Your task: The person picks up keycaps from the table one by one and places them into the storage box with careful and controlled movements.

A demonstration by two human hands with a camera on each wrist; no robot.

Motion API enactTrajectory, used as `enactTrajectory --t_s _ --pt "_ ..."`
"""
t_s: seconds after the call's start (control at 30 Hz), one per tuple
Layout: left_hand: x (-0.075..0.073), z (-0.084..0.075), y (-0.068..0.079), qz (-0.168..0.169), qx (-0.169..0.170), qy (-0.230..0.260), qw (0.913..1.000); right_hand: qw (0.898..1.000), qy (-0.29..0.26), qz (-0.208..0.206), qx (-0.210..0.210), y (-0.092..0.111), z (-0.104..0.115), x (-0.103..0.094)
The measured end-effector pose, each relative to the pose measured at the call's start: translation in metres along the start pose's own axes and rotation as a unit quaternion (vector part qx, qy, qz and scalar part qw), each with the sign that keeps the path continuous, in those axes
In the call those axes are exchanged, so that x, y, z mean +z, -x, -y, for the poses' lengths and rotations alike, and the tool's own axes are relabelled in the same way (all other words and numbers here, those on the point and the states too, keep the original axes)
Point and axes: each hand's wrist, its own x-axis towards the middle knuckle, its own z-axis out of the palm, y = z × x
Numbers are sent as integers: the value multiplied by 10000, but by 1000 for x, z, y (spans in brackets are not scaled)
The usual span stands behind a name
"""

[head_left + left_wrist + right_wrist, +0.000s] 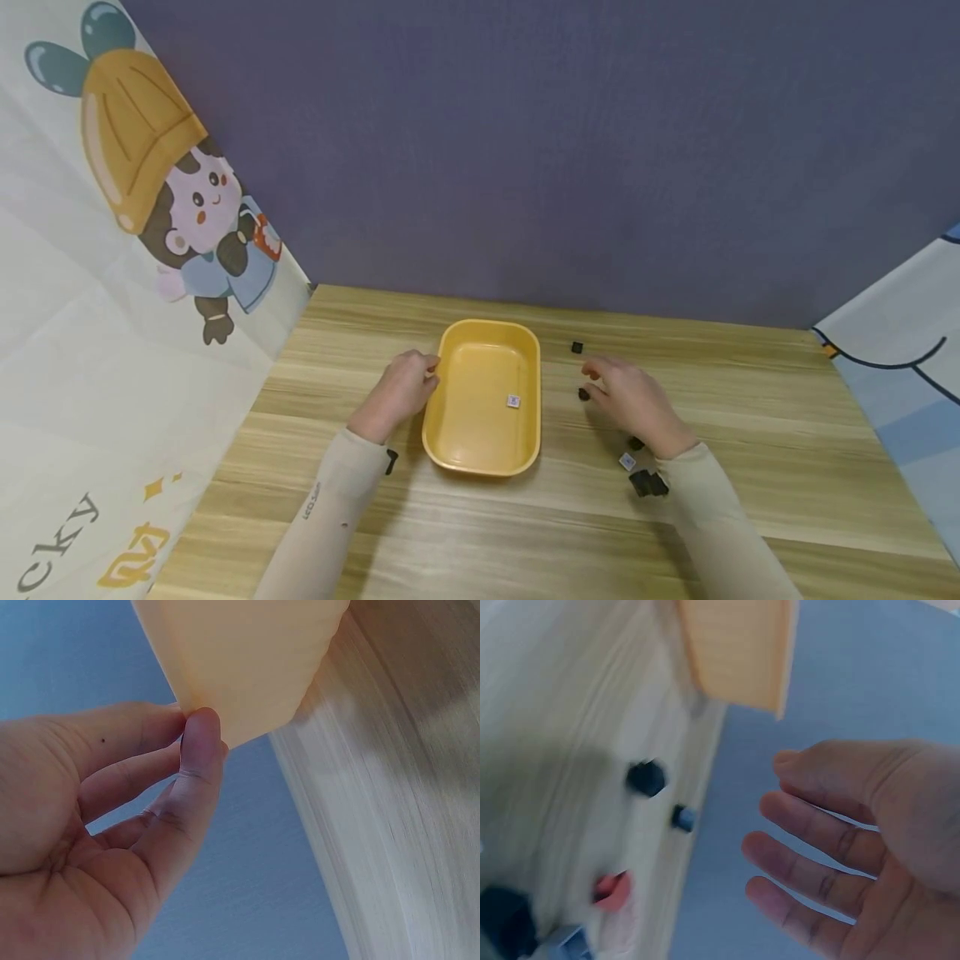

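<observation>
A yellow plastic tray point(431, 433) stands on the wooden table, with one small white tile point(513, 401) bearing a printed mark lying inside it. My left hand point(401, 387) is at the tray's left side; in the left wrist view its thumb point(201, 742) and fingers pinch the rim. Right of the tray, my right hand point(630, 400) hovers with fingers loosely bent and nothing between them, as the right wrist view shows. Close by its fingertips is a small black piece point(583, 394); another black piece point(577, 347) lies farther back.
By the right wrist lie several more black pieces point(648, 483) and a white-faced cube point(627, 461). A small red piece point(613, 890) shows in the right wrist view. Behind the table rises a dark blue panel point(540, 167); a printed cloth point(225, 400) hangs at the left.
</observation>
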Motion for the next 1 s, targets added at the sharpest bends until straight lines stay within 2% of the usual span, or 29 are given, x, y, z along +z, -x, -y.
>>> enactTrajectory --t_s 0.43,0.77,1.0 --pt "0 2 1 -47 4 113 9999 9993 133 340 100 1 -23 23" --pt "0 2 1 -60 38 144 9999 9980 175 581 156 -3 -27 32" --pt "1 3 1 -49 71 112 9999 9979 278 578 105 -4 -28 35"
